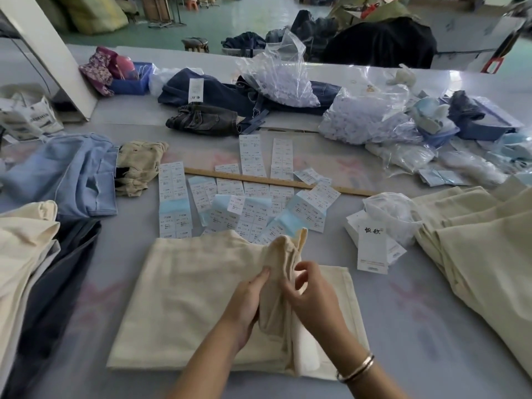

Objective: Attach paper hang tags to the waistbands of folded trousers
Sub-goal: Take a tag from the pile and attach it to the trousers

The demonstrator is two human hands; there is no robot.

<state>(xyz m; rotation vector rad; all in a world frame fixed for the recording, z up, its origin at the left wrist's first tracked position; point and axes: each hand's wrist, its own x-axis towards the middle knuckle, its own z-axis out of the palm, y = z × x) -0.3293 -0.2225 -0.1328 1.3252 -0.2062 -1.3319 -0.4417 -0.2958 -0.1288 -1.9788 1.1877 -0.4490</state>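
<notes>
Two hands on cream folded trousers (195,298) at worktop (417,326) centre: left hand (247,300) fingers curled, gripping bunched waistband (283,254); right hand (309,292) fingers bent, pinching same fabric. White hang tags (371,246) just right of trousers. Sticker sheets (174,200), wooden ruler (276,181) beyond.

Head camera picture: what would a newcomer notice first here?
First, the two bare hands, left hand and right hand, gripping the bunched top of the folded cream cotton trousers at the near centre. Behind them, white and pale blue paper label sheets fan around a long wooden ruler. White card hang tags lie to the right.
</notes>
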